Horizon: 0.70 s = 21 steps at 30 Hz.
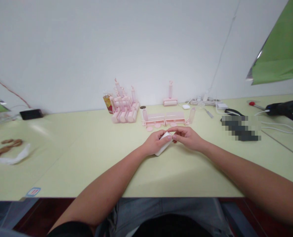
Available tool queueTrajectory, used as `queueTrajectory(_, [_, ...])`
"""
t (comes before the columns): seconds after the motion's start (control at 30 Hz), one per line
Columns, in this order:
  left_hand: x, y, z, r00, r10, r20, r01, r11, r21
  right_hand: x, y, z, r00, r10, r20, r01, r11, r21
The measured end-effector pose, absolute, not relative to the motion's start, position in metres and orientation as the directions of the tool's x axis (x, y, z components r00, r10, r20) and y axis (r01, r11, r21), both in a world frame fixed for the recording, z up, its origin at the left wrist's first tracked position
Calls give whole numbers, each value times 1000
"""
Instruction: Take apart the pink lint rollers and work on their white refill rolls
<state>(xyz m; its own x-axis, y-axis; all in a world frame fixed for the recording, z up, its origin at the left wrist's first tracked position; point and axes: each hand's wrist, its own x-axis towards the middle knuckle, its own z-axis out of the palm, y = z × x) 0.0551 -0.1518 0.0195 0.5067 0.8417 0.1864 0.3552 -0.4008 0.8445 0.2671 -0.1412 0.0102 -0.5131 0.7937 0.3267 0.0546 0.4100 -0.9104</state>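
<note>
In front of me, low over the table, my left hand is wrapped round a white lint roll, its thumb lying along the near side. My right hand pinches at the upper right end of that roll, thumb and fingers closed there. The exact spot it grips is small and partly hidden by the fingers. Just beyond both hands lie two open pink lint roller cases, with loose pink round end caps before them. A second lint roll with a brown core stands upright at their left.
Several pink lint rollers are grouped at the back left beside a yellow-red bottle. One more roller stands by the wall. A knife-like tool, a power strip and cables lie right. A black phone lies far left.
</note>
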Motion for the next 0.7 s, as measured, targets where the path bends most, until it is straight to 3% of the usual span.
queueTrajectory(0.37, [58, -159, 22, 561, 825, 67, 247, -244, 938, 267, -145, 13, -470, 767, 437, 145, 556, -819])
queueTrajectory(0.53, [60, -158, 20, 538, 842, -42, 108, -19, 994, 267, -145, 13, -489, 773, 405, 79, 501, -862])
queueTrajectory(0.7, [63, -158, 21, 516, 852, -90, 35, 84, 996, 267, -144, 12, -505, 776, 378, 11, 444, -896])
